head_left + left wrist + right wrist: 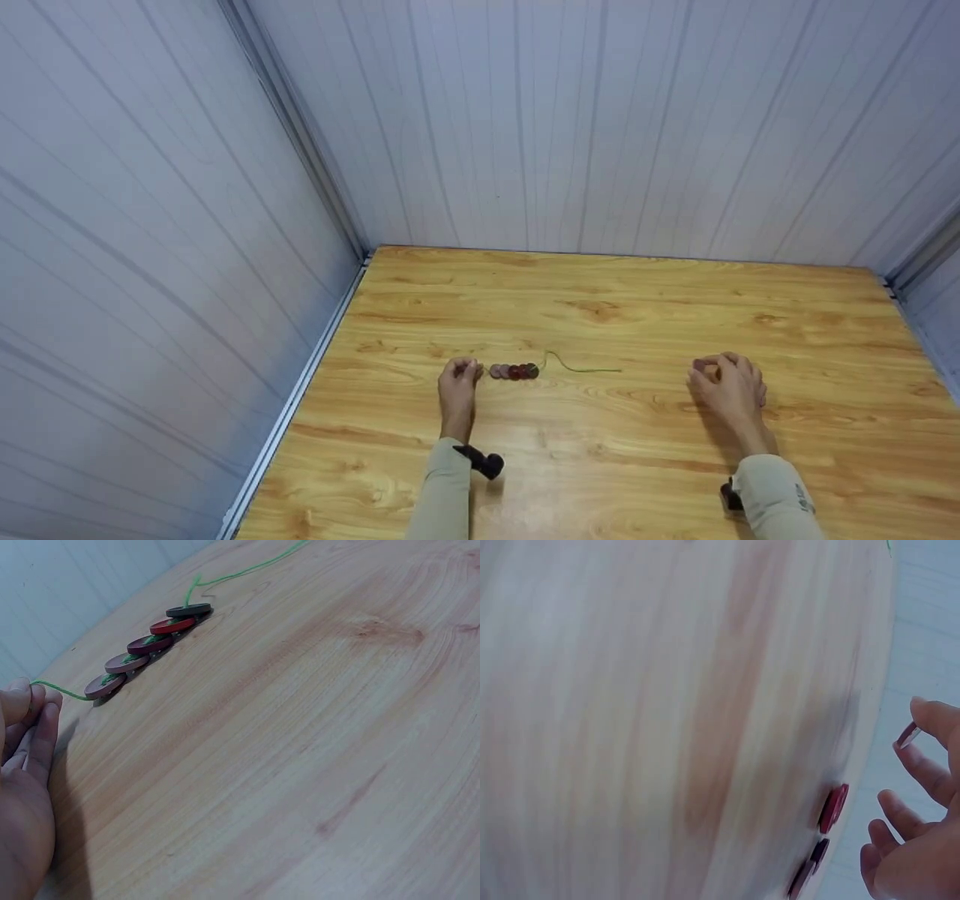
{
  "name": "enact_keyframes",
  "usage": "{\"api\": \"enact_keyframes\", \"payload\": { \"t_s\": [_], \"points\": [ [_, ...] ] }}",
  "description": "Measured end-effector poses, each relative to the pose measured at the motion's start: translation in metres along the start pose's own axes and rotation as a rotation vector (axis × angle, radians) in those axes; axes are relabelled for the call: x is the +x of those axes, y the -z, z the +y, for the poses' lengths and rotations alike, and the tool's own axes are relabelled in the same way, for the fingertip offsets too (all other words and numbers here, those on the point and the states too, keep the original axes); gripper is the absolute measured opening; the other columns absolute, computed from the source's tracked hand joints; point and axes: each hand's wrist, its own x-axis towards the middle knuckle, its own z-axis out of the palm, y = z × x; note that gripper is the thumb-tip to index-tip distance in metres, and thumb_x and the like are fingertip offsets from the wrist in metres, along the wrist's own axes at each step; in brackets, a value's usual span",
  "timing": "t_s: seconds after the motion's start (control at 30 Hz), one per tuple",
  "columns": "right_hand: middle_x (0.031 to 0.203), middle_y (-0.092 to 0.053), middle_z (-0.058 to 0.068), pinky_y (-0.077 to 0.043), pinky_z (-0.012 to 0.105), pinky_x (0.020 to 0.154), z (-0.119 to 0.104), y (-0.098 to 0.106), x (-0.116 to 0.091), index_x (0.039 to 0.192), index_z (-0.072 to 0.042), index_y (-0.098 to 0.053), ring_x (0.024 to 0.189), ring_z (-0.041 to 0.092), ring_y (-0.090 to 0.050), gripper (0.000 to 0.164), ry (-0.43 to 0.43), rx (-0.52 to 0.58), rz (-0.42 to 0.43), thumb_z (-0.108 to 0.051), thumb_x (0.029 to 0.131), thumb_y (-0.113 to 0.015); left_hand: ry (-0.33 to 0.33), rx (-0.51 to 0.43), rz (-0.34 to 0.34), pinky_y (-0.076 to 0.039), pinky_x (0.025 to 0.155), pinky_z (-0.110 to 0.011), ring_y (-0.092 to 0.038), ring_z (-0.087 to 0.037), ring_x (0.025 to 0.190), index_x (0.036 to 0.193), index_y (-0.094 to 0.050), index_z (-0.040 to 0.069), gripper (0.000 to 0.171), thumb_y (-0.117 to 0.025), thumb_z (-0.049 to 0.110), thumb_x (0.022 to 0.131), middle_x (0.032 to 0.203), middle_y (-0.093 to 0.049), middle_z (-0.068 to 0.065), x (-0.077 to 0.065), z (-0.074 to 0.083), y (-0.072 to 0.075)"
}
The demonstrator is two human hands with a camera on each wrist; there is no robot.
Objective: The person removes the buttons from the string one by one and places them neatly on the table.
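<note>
Several round buttons (514,371) in brownish pink, red and dark green lie overlapping in a row, threaded on a green string (581,370). My left hand (456,390) pinches the string's left end between thumb and fingers, close beside the row. From the dark green button (189,610) at the far end, the string's other end trails right across the table. Well to the right, my right hand (733,394) holds a single brownish button (907,735) by its edge between thumb and index finger, raised off the tabletop. Its other fingers are loosely bent.
Beneath the right hand, a red button (834,808) and a couple of darker buttons (802,879) lie loose on the wooden table (600,450); the hand hides them in the head view. Pale panel walls (562,135) stand behind the table and at both sides.
</note>
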Motion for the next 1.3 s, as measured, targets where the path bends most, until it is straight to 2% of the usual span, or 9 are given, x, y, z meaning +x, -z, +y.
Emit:
{"api": "enact_keyframes", "payload": {
  "t_s": [0.33, 0.57, 0.73, 0.83, 1.07, 1.3],
  "points": [
    [0.139, -0.033, 0.031, -0.016, 0.072, 0.098, 0.012, 0.016, -0.007, 0.12, -0.001, -0.056, 0.128, 0.056, -0.02, 0.046, -0.022, -0.041, 0.024, -0.04, 0.096, -0.055, -0.017, -0.053, -0.001, -0.056, 0.089, -0.036, -0.064, -0.028, 0.091, 0.098, -0.054, -0.01, 0.012, -0.058, 0.001, 0.093, 0.095, -0.063, -0.02, 0.001, -0.002, 0.0],
    [0.14, -0.031, 0.033, -0.015, 0.073, 0.097, 0.02, 0.025, -0.013, 0.122, 0.0, -0.056, 0.128, 0.057, -0.018, 0.049, -0.075, -0.049, 0.027, -0.041, 0.096, -0.054, 0.011, -0.056, -0.054, -0.054, 0.094, -0.038, -0.062, -0.033, 0.1, 0.105, -0.054, -0.008, 0.015, -0.056, 0.004, 0.095, 0.104, -0.06, -0.022, -0.004, 0.002, 0.003],
    [0.14, -0.028, 0.038, -0.014, 0.074, 0.098, 0.025, 0.033, -0.018, 0.122, 0.002, -0.054, 0.129, 0.059, -0.015, 0.054, -0.119, -0.076, 0.015, -0.045, 0.096, -0.053, 0.022, -0.071, -0.045, -0.054, 0.095, -0.038, -0.062, -0.033, 0.1, 0.105, -0.053, -0.009, 0.018, -0.057, 0.005, 0.095, 0.104, -0.059, -0.021, -0.003, 0.003, 0.002],
    [0.141, -0.026, 0.038, -0.013, 0.074, 0.099, 0.027, 0.039, -0.022, 0.122, 0.003, -0.052, 0.128, 0.06, -0.013, 0.057, -0.165, -0.088, -0.014, -0.048, 0.096, -0.051, 0.02, -0.066, -0.032, -0.055, 0.093, -0.036, -0.062, -0.03, 0.099, 0.105, -0.054, -0.009, 0.018, -0.057, 0.005, 0.095, 0.101, -0.059, -0.017, -0.002, 0.002, 0.002],
    [0.143, -0.019, 0.04, -0.011, 0.075, 0.1, 0.031, 0.05, -0.029, 0.126, 0.002, -0.049, 0.129, 0.061, -0.009, 0.065, -0.235, -0.112, -0.1, -0.055, 0.095, -0.047, 0.035, -0.072, -0.03, -0.054, 0.095, -0.037, -0.062, -0.031, 0.101, 0.106, -0.053, -0.009, 0.019, -0.057, 0.006, 0.095, 0.102, -0.059, -0.017, -0.002, 0.001, 0.002],
    [0.141, -0.019, 0.041, -0.012, 0.074, 0.098, 0.036, 0.056, -0.034, 0.116, 0.0, -0.053, 0.126, 0.063, -0.009, 0.068, -0.307, -0.132, -0.158, -0.063, 0.091, -0.046, 0.029, -0.079, -0.033, -0.054, 0.095, -0.037, -0.062, -0.032, 0.101, 0.106, -0.053, -0.01, 0.02, -0.058, 0.006, 0.095, 0.102, -0.059, -0.019, -0.003, 0.002, 0.002]
  ]
}}
